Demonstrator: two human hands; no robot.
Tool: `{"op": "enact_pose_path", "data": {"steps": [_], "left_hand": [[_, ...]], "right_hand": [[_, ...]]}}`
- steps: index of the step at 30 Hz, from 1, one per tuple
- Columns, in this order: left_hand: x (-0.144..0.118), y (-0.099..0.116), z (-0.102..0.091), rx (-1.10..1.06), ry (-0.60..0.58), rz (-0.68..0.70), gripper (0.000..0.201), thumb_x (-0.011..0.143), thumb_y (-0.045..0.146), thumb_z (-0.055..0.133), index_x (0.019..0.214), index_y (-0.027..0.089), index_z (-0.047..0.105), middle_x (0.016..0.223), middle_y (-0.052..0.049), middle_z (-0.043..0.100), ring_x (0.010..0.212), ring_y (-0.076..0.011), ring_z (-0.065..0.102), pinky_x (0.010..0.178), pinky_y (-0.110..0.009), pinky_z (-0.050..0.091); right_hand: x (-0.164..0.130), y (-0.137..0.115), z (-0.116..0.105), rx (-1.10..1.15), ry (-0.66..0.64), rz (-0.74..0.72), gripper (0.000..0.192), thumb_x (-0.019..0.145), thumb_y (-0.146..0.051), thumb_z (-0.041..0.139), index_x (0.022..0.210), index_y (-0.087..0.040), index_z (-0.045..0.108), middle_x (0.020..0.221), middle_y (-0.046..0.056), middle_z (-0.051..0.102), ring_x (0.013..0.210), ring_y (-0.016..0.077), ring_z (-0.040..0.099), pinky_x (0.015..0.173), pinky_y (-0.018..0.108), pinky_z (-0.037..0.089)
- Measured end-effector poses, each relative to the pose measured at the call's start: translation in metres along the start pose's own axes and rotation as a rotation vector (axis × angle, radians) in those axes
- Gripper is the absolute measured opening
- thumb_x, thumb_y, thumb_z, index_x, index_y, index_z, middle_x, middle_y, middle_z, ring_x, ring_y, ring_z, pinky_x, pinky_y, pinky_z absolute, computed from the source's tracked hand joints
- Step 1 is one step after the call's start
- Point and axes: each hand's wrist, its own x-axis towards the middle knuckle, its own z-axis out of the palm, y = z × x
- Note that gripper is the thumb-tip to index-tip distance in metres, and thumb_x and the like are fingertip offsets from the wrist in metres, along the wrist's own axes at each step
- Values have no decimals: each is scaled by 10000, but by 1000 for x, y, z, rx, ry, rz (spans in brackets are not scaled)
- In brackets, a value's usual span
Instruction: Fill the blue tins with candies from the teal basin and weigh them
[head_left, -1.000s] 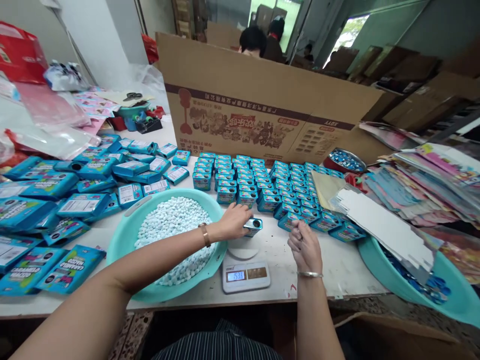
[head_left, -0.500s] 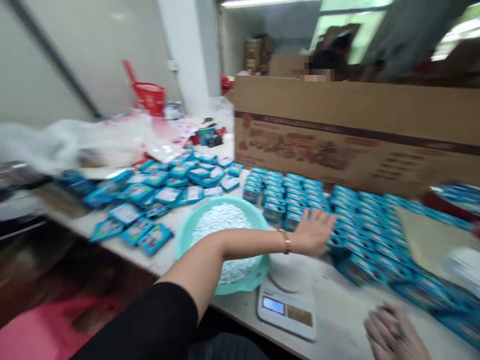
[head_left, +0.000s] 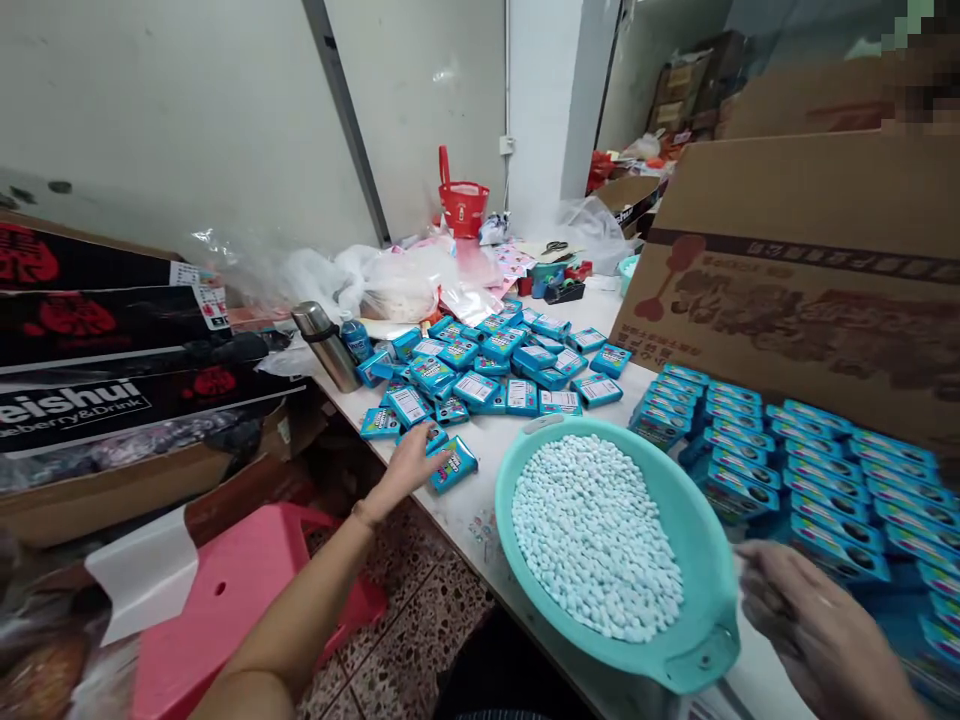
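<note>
My left hand [head_left: 409, 465] reaches out to the table's left edge, fingers spread over a flat blue box [head_left: 433, 438], with another blue box [head_left: 454, 467] just beside the fingertips. A heap of the same blue boxes [head_left: 487, 370] lies behind it. My right hand [head_left: 817, 625] hovers low at the right, blurred, fingers loosely bent, nothing seen in it. It is beside a teal basin [head_left: 701, 655] filled with small white candies [head_left: 592, 530]. Rows of small upright blue boxes [head_left: 757, 450] stand to the basin's right.
A large printed cardboard box [head_left: 810, 280] walls the table's far right. A steel flask [head_left: 326, 345] stands at the table's left corner by plastic bags [head_left: 390, 280]. A pink stool [head_left: 240, 590] and black cartons [head_left: 90, 340] sit on the floor at left. A red basket [head_left: 463, 205] stands at the back.
My head has turned left. My left hand left the rows of small boxes and swung to the loose boxes at the table's left edge. The scale is out of view.
</note>
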Motion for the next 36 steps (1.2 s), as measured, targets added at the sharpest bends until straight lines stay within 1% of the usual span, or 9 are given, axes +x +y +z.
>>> {"op": "enact_pose_path", "data": {"steps": [4, 7, 13, 16, 19, 22, 26, 30, 36], "left_hand": [[-21, 0, 36, 41, -56, 6, 711, 681, 350, 772, 1292, 151, 467, 1320, -198, 531, 1273, -386, 476, 1071, -543, 369], [-32, 9, 57, 71, -39, -13, 734, 701, 296, 742, 1350, 177, 422, 1405, -196, 450, 1330, -402, 405, 1097, -570, 316], [-46, -5, 45, -377, -2, -171, 796, 610, 317, 782, 1344, 238, 484, 1349, -122, 498, 1250, -352, 508, 1070, -499, 397], [-58, -22, 17, -993, 83, -418, 702, 666, 425, 761, 1293, 193, 546, 1258, -113, 616, 1153, -320, 598, 999, -458, 467], [-78, -41, -12, -1530, 25, -615, 522, 768, 494, 667, 1157, 146, 641, 1062, -115, 729, 993, -297, 685, 887, -417, 528], [-103, -53, -30, -1777, -33, -582, 528, 765, 489, 668, 1155, 134, 655, 1031, -125, 754, 1016, -307, 697, 888, -417, 535], [-124, -53, -41, -1977, -136, -503, 699, 768, 604, 646, 1276, 126, 600, 1162, -160, 722, 1099, -323, 672, 872, -410, 546], [-130, -51, -46, -2156, -62, -733, 620, 857, 624, 557, 1184, 103, 630, 1116, -164, 727, 1019, -259, 700, 841, -348, 563], [-134, -53, -35, -2174, 37, -1087, 506, 939, 598, 460, 1028, 140, 655, 923, -118, 739, 838, -233, 720, 693, -342, 590]], "right_hand": [[22, -1, 55, -561, -335, -263, 433, 785, -638, 553, 758, -229, 694, 779, 91, 688, 703, 248, 636, 611, 358, 497], [33, 16, 65, -933, -518, -495, 333, 837, -511, 526, 891, -251, 727, 943, 119, 721, 875, 317, 662, 731, 436, 517], [41, -5, 96, -1185, -604, -776, 351, 894, -433, 560, 1155, -233, 683, 1143, 146, 682, 1023, 325, 647, 826, 465, 519], [33, -40, 159, -1184, -689, -865, 332, 990, -392, 424, 1146, -211, 655, 1092, 128, 676, 996, 279, 646, 822, 411, 513], [22, -59, 240, -1242, -834, -963, 275, 999, -308, 416, 1086, -199, 653, 1058, 126, 664, 1013, 269, 628, 807, 369, 499], [11, -53, 316, -1340, -954, -1035, 227, 946, -303, 545, 1105, -174, 643, 1091, 150, 648, 1059, 296, 597, 811, 369, 494], [6, -24, 385, -1336, -1102, -1183, 622, 803, -309, 744, 1366, -170, 518, 1320, 182, 568, 1209, 342, 508, 916, 429, 479], [6, -5, 405, -1319, -1161, -1226, 867, 733, -346, 806, 1482, -210, 391, 1515, 169, 419, 1320, 364, 412, 1014, 498, 425], [15, -5, 384, -1459, -1142, -1178, 902, 697, -323, 829, 1477, -202, 391, 1386, 190, 531, 1188, 353, 497, 893, 461, 504]]}}
